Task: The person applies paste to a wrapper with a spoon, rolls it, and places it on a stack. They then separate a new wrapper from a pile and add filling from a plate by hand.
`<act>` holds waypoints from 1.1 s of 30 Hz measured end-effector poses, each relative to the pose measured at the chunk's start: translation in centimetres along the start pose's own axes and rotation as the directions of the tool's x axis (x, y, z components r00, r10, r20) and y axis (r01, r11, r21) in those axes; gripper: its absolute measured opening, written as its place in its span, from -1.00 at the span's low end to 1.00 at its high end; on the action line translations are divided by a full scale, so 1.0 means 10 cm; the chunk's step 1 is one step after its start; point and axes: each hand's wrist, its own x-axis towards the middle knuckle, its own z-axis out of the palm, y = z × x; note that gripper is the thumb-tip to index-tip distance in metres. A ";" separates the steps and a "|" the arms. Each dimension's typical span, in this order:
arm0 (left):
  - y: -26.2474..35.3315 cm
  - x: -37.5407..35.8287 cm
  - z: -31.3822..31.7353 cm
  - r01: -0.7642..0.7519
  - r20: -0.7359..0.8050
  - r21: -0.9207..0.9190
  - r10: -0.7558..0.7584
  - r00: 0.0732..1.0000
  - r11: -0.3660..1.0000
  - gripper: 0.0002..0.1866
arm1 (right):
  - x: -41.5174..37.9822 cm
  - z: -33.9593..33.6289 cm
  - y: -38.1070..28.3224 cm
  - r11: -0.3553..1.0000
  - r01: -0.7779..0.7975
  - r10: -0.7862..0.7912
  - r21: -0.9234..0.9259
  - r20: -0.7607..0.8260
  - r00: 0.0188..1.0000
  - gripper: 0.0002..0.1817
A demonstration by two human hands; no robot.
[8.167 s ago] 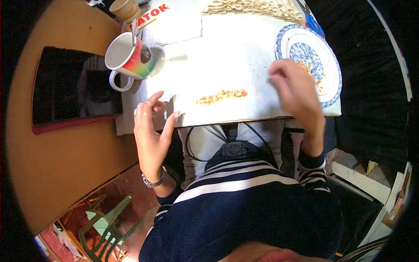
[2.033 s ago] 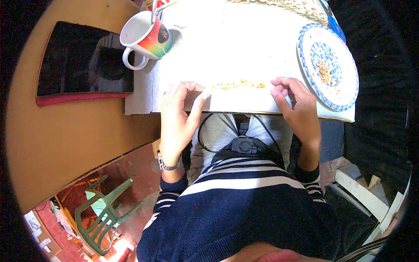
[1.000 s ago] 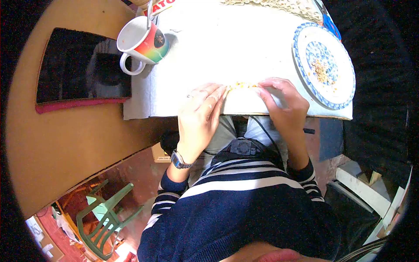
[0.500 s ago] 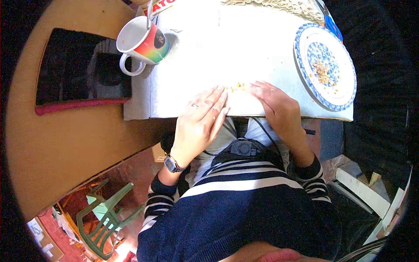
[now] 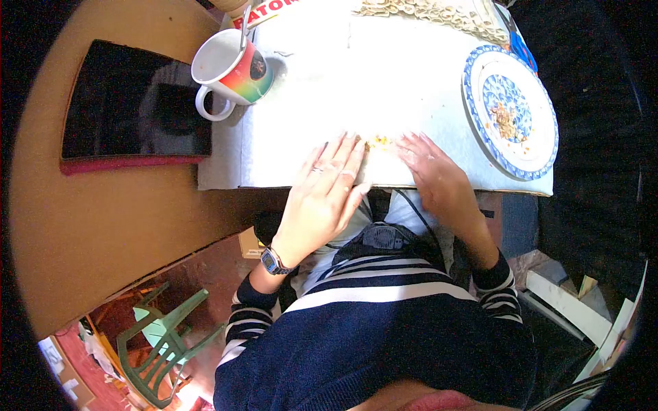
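Observation:
Small yellow-orange bits of food [image 5: 380, 142] lie on the white-covered board [image 5: 356, 82], in the gap between my two hands. On their left side, my left hand [image 5: 327, 185] is stretched out palm down, with fingers extended and white residue on them. A wristwatch is strapped at that wrist. My right hand [image 5: 439, 171] rests to the right of the bits, its fingertips close to them and its fingers extended. Glare washes out the surface, so whether a thin sheet lies under the fingers cannot be made out.
A blue-patterned plate [image 5: 510, 154] holding a small heap of crumbly filling stands at the right. Upper left is a colourful mug [image 5: 240, 75] with a spoon; beyond it lies a dark tablet-like slab [image 5: 130, 109]. Rows of pale folded pieces [image 5: 439, 14] and blue-handled scissors [image 5: 522, 51] sit at the back.
My left hand has flattened, its fingers more spread over the board. My right hand's fingers have straightened slightly beside the bits. The view has shifted a little.

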 end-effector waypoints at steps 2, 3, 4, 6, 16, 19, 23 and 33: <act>0.02 0.01 0.02 -0.003 0.063 0.024 0.002 0.998 1.000 -0.29 | 0.01 -0.02 -0.02 0.995 0.020 -0.012 -0.097 0.078 0.997 -0.52; 0.03 0.03 0.02 -0.008 0.074 0.031 0.006 0.997 0.999 -0.28 | 0.02 -0.03 -0.07 0.994 0.019 -0.012 -0.103 0.069 0.998 -0.49; 0.04 0.06 0.03 -0.012 0.086 0.037 0.009 0.996 0.999 -0.27 | 0.03 -0.04 -0.10 0.994 0.018 -0.011 -0.108 0.061 0.998 -0.46; 0.06 0.11 0.02 -0.019 0.126 0.046 0.013 0.992 0.999 -0.24 | 0.05 -0.07 -0.13 0.987 0.026 -0.010 -0.156 0.102 0.995 -0.40; 0.02 0.13 0.05 -0.049 0.204 0.050 0.038 0.978 0.998 -0.11 | 0.07 -0.11 -0.16 0.991 0.026 -0.009 -0.132 0.132 0.991 -0.25; 0.01 0.14 0.06 -0.062 0.200 0.041 0.053 0.978 0.997 -0.10 | 0.07 -0.10 -0.15 0.993 0.029 -0.015 -0.110 0.129 0.992 -0.25; 0.00 0.13 0.07 -0.068 0.194 0.033 0.061 0.979 0.997 -0.09 | 0.07 -0.08 -0.16 0.994 0.016 -0.003 -0.108 0.121 0.993 -0.24; -0.07 0.07 -0.10 0.040 0.118 -0.010 -0.038 0.992 0.999 -0.17 | -0.01 -0.09 -0.06 0.996 -0.053 0.052 0.072 0.005 0.999 -0.38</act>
